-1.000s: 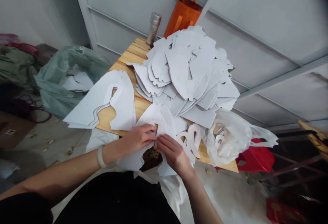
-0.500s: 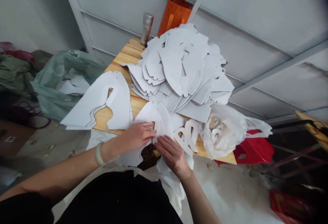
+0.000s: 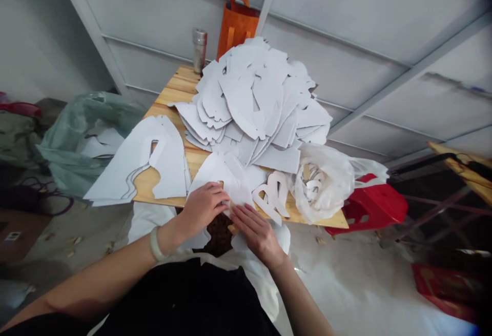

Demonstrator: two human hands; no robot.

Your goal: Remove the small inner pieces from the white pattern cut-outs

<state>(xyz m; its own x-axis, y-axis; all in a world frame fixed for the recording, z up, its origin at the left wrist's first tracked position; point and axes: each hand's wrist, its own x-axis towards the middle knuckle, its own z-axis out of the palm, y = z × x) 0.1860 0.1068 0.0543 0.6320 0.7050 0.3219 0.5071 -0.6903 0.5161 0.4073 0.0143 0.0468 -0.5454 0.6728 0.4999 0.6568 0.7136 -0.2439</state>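
Note:
A white card cut-out (image 3: pixel 215 168) with a curved edge and a narrow slot lies at the table's near edge, its lower part hanging over my lap. My left hand (image 3: pixel 204 206), a pale bangle on its wrist, has its fingers bent together over the card beside the slot. Just right of it, my right hand (image 3: pixel 258 234) presses its closely held fingers along the same card; both thumbs are mostly hidden. Small looped card strips (image 3: pixel 282 195) lie right of the cut-out. Several stacked cut-outs (image 3: pixel 171 172) of similar shape lie to its left.
A large heap of white cut-outs (image 3: pixel 249 90) covers the wooden table's (image 3: pixel 180 80) back. Behind it stand a metal flask (image 3: pixel 199 51) and an orange bag (image 3: pixel 237 23). A clear plastic bag (image 3: pixel 334 182) sits right, above a red stool (image 3: pixel 378 205). A green bag (image 3: pixel 63 146) stands left.
The view has shifted, so the table and heap sit further left in it. My left hand has moved slightly further over the slot; both hands stay on the same cut-out.

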